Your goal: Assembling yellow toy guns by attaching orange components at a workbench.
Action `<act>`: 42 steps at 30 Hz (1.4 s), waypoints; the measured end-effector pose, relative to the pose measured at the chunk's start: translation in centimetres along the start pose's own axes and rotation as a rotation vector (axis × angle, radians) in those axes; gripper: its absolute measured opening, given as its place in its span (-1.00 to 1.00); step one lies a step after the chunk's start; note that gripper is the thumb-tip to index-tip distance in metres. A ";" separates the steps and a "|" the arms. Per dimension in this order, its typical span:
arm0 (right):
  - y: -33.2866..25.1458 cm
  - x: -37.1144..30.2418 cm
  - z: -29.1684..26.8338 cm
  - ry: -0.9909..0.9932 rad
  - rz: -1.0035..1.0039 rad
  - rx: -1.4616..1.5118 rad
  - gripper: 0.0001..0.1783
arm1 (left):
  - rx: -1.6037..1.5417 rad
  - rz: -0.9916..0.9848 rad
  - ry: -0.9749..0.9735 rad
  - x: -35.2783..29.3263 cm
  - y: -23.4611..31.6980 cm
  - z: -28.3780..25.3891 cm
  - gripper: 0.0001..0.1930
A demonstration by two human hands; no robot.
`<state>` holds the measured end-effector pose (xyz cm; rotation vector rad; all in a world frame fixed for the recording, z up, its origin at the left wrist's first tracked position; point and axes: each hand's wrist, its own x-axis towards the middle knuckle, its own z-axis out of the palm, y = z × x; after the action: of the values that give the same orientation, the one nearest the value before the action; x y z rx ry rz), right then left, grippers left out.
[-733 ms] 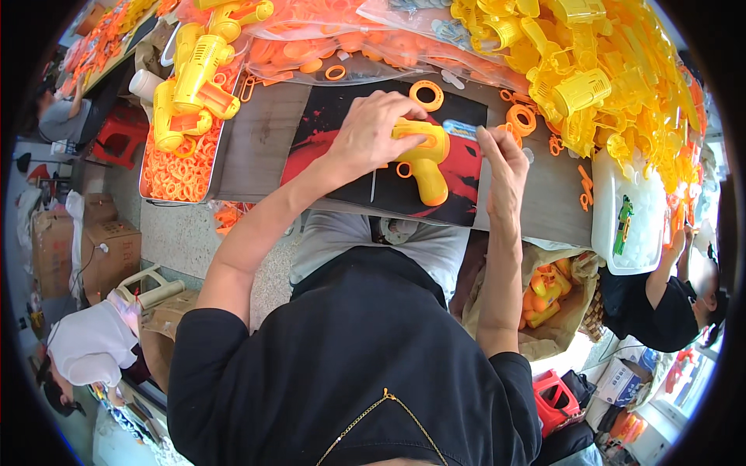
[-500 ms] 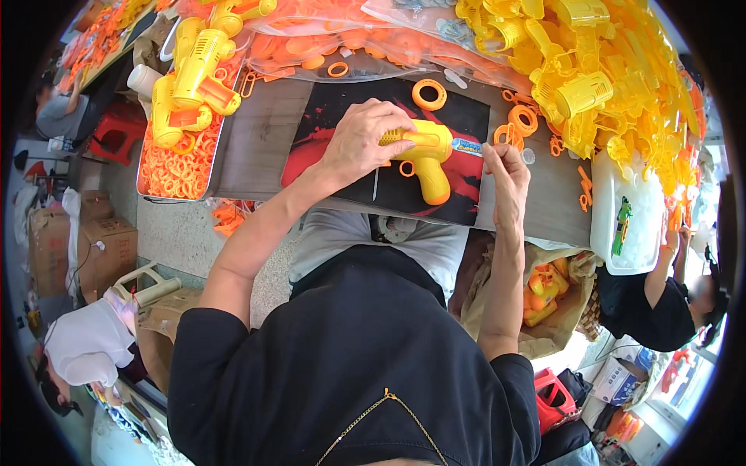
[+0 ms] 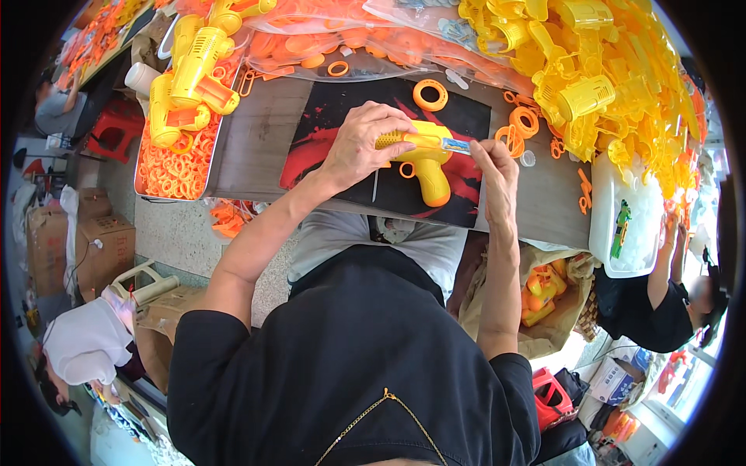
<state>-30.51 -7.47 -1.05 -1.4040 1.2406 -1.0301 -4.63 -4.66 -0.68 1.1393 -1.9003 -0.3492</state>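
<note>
A yellow toy bubble gun [image 3: 431, 177] lies over the dark red-and-black mat [image 3: 320, 105], its handle pointing toward me. My left hand [image 3: 364, 145] grips the barrel end, fingers over the top and thumb along the near side. A small blue-and-white sticker [image 3: 456, 145] reaches from the gun's right side to my right hand [image 3: 498, 175], which pinches its right end between thumb and fingertips. The sticker's left end overlaps the yellow body; whether it is stuck down, I cannot tell. An orange ring trigger [image 3: 406, 170] shows below the barrel.
A larger orange ring [image 3: 430, 95] lies beyond the gun. To the left is a tray of orange rings [image 3: 175, 167] with yellow gun bodies [image 3: 198, 70] on it. Yellow shells [image 3: 583, 97] heap up at the far right, above a white bin [image 3: 606, 241]. A person [image 3: 653, 303] works at right.
My right hand has moved left, bringing the sticker from beside the gun onto its right side. The left hand keeps its hold, almost unmoved.
</note>
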 end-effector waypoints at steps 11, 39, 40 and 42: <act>-3.0 0.4 3.1 -0.044 -0.194 -0.338 -0.75 | 0.037 -0.071 -0.078 0.2 0.7 -0.4 -0.76; -2.1 2.0 2.0 -0.259 -0.095 0.066 -0.60 | 0.018 -0.157 -0.041 0.2 1.5 0.4 -0.79; -3.0 2.5 1.9 -0.343 0.039 0.063 -0.55 | 0.014 -0.156 -0.047 0.1 1.3 0.3 -0.79; -3.6 3.1 1.8 -0.419 0.181 0.062 -0.48 | 0.031 -0.161 -0.043 -0.2 1.0 0.1 -0.78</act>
<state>-27.73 -10.28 2.20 -1.3464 0.9939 -0.6056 -5.26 -4.00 -0.26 1.3185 -1.8614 -0.4374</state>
